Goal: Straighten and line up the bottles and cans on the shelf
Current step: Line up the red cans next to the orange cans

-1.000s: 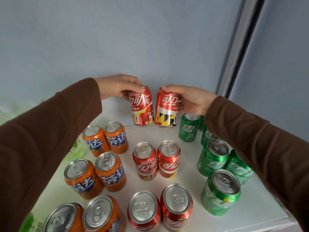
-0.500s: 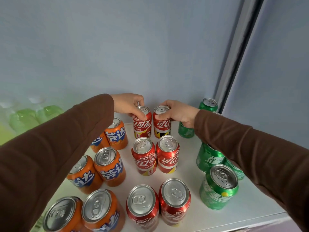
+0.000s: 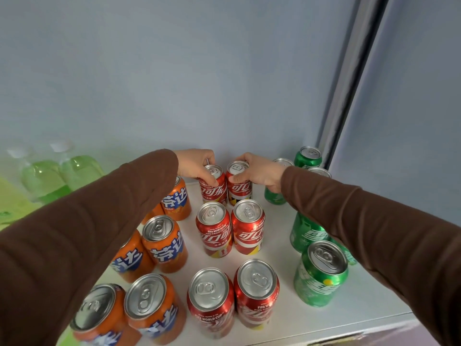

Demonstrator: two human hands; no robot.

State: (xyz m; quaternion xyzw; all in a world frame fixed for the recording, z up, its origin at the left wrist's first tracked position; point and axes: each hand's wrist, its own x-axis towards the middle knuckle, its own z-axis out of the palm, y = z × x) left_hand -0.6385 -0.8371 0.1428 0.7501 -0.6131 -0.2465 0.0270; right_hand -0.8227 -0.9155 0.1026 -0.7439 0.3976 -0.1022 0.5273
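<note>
Gripping two red cola cans at the shelf's [image 3: 287, 248] back edge: left hand [image 3: 197, 164] curls round the left can [image 3: 214, 188], right hand [image 3: 259, 171] round the right can [image 3: 240, 186], both upright & touching. Risk, in my view: sleeves could knock orange cans [image 3: 164, 242] or green cans [image 3: 320, 273] over on pullback. Rear green cans are partly hidden behind the right arm; bottles [image 3: 50, 176] at far left are blurry.
</note>
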